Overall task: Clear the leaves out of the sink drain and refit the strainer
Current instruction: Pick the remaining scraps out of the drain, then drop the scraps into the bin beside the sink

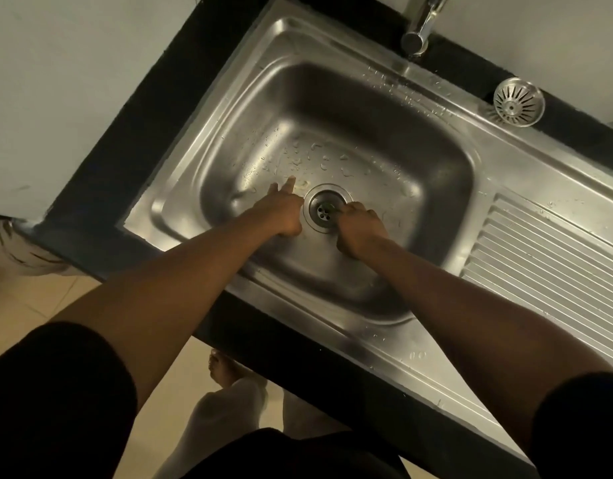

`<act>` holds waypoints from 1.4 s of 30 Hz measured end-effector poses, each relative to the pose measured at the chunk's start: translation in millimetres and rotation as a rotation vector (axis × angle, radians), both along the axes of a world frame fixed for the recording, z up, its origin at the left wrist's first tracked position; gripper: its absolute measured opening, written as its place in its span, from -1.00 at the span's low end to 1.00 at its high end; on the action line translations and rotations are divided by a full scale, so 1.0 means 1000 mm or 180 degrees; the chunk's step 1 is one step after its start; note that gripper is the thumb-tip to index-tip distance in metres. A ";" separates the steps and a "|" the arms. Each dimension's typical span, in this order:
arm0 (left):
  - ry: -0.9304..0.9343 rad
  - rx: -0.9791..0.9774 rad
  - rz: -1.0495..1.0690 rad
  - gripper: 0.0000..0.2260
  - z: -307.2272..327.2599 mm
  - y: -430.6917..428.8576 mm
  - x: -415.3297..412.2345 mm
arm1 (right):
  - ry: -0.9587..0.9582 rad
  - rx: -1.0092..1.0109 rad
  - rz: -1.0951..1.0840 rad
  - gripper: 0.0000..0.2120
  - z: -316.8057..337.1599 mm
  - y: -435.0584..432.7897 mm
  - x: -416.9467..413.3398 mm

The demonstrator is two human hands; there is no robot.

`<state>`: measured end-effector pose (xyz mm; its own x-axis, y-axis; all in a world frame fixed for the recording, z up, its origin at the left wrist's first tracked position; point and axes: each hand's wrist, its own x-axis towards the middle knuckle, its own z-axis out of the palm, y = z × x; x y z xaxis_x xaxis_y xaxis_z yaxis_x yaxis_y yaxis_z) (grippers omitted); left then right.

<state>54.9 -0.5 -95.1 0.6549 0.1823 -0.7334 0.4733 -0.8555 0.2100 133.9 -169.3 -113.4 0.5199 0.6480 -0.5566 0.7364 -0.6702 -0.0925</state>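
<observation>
The steel sink (332, 98) has an uncovered round drain (324, 209) in its floor, its holes showing. The metal strainer (518, 102) lies on the rim at the back right, away from the drain. My left hand (281, 210) rests on the basin floor just left of the drain, fingers stretched out and holding nothing. My right hand (358, 229) is at the drain's right edge, its fingers pinched over the opening on something small and dark that I cannot make out. No leaves are clearly visible.
The tap (421, 25) stands at the back rim above the basin. A ribbed draining board (547, 264) lies to the right. Water drops dot the basin floor and rim. A black counter edge frames the sink; my feet and a tiled floor are below.
</observation>
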 end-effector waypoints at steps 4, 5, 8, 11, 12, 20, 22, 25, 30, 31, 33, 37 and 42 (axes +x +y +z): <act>0.0018 0.0168 -0.0079 -0.56 -0.001 -0.004 0.008 | 0.0194 0.0471 -0.0604 -0.65 0.014 -0.001 0.001; -0.0059 0.0224 -0.0046 -0.61 -0.001 -0.005 0.008 | 0.0244 0.0622 -0.0765 -0.71 0.018 -0.002 0.001; -0.0300 0.0326 0.0066 -0.66 -0.001 -0.005 0.011 | 0.0428 0.1211 -0.1321 -0.75 0.032 -0.008 0.000; -0.0425 0.0288 0.0156 -0.79 0.003 -0.004 0.013 | 0.0604 0.1808 -0.1923 -0.82 0.046 -0.016 -0.005; -0.0462 0.0280 0.0230 -0.84 0.006 -0.004 0.014 | 0.0680 0.1977 -0.2105 -0.84 0.050 -0.019 -0.006; -0.1684 0.0059 0.0991 -0.74 0.037 0.001 -0.002 | 0.1424 0.2724 -0.3095 -0.77 0.082 -0.030 -0.014; -0.2071 -0.0045 0.1180 -0.81 0.057 0.001 -0.015 | 0.1718 0.2877 -0.3113 -0.71 0.090 -0.028 -0.022; -0.2532 -0.0318 0.1584 -0.85 0.089 -0.001 -0.044 | 0.1993 0.3095 -0.3025 -0.70 0.105 -0.022 -0.037; -0.2913 -0.0812 0.2209 -0.61 0.136 0.002 -0.110 | 0.2168 0.3307 -0.2971 -0.76 0.137 -0.007 -0.069; -0.2954 -0.0839 0.2303 -0.60 0.143 0.004 -0.124 | 0.2207 0.3335 -0.2951 -0.78 0.144 -0.003 -0.077; -0.3018 -0.0892 0.2492 -0.65 0.154 0.008 -0.154 | 0.2292 0.3343 -0.2877 -0.80 0.157 0.007 -0.096; -0.3129 -0.0899 0.2736 -0.76 0.168 0.016 -0.210 | 0.2513 0.3193 -0.2654 -0.83 0.176 0.033 -0.139; -0.3134 -0.0732 0.3047 -0.79 0.173 0.030 -0.280 | 0.2751 0.2940 -0.2227 -0.82 0.180 0.073 -0.204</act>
<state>-225.1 29.6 78.1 0.6039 0.7874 -0.1233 0.4256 -0.1878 0.8852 -69.6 -95.9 66.7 0.5991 0.7015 -0.3859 -0.2205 -0.3188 -0.9218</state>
